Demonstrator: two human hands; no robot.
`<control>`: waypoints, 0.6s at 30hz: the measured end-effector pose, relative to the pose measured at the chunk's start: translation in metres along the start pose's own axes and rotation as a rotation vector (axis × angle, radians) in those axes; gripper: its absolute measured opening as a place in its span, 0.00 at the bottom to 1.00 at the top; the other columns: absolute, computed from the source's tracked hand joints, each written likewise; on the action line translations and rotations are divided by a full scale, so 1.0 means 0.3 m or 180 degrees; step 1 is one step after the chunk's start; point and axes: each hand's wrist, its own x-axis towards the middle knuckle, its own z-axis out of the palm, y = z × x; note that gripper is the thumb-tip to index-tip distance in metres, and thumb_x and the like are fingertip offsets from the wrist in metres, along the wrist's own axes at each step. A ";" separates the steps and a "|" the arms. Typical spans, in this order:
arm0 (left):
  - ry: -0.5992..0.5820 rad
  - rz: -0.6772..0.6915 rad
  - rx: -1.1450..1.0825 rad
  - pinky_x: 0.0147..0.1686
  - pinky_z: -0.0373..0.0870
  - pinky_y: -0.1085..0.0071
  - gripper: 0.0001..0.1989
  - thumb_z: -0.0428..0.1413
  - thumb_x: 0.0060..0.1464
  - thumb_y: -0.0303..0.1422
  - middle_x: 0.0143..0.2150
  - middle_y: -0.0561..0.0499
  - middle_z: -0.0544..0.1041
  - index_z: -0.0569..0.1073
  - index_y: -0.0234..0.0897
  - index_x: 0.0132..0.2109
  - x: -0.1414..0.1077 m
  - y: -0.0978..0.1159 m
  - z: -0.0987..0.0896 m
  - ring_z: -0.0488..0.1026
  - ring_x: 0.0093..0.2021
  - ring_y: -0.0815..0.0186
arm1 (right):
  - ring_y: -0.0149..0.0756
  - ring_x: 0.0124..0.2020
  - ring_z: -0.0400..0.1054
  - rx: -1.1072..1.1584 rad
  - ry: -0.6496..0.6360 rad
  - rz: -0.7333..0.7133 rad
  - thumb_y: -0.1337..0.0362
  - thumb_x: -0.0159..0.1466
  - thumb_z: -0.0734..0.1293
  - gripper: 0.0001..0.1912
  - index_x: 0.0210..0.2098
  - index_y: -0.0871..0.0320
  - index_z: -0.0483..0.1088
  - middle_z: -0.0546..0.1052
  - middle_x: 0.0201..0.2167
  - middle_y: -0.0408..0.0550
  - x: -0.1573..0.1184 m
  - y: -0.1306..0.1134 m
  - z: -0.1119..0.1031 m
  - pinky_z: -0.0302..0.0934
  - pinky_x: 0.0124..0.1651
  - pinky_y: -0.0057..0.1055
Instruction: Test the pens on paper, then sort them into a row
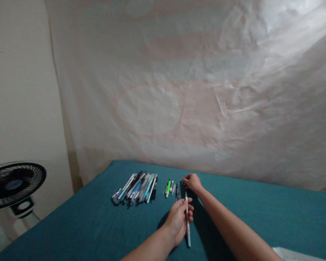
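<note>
A slim white pen (pixel 188 226) lies in my left hand (pixel 176 219), its tip pointing away from me and its back end below the palm. My fingers are closed around it, palm turned up. Farther out, my right hand (pixel 192 182) is closed in a pinch at the right end of a short row of small items. Whatever sits between those fingertips is too small to make out. In that row are a bright green marker (pixel 168 189) and several short grey and dark pieces that look like pen parts (pixel 176 192).
To the left lies a large pile of pens (pixel 137 188), white, black, grey and blue. A teal cloth (pixel 92 224) covers the surface. A black fan (pixel 16 185) stands beyond its left edge. White paper (pixel 293 253) shows at lower right. A pale sheet (pixel 152 108) hangs behind.
</note>
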 end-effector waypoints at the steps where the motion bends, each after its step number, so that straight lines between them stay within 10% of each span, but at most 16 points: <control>1: 0.0008 -0.0005 -0.0011 0.20 0.55 0.80 0.07 0.49 0.53 0.28 0.25 0.53 0.65 0.66 0.31 0.40 0.001 0.000 0.000 0.61 0.20 0.77 | 0.26 0.23 0.65 0.0042 0.0041 -0.0015 0.61 0.59 0.62 0.10 0.31 0.63 0.67 0.71 0.25 0.43 -0.005 -0.004 -0.003 0.61 0.27 0.26; 18: -0.0305 0.0143 0.0450 0.22 0.58 0.80 0.07 0.50 0.53 0.33 0.26 0.53 0.67 0.66 0.32 0.35 -0.007 -0.016 -0.004 0.62 0.21 0.77 | 0.26 0.15 0.59 0.1127 -0.0678 -0.0325 0.45 0.50 0.64 0.22 0.21 0.60 0.63 0.65 0.12 0.38 -0.426 -0.048 -0.096 0.54 0.22 0.23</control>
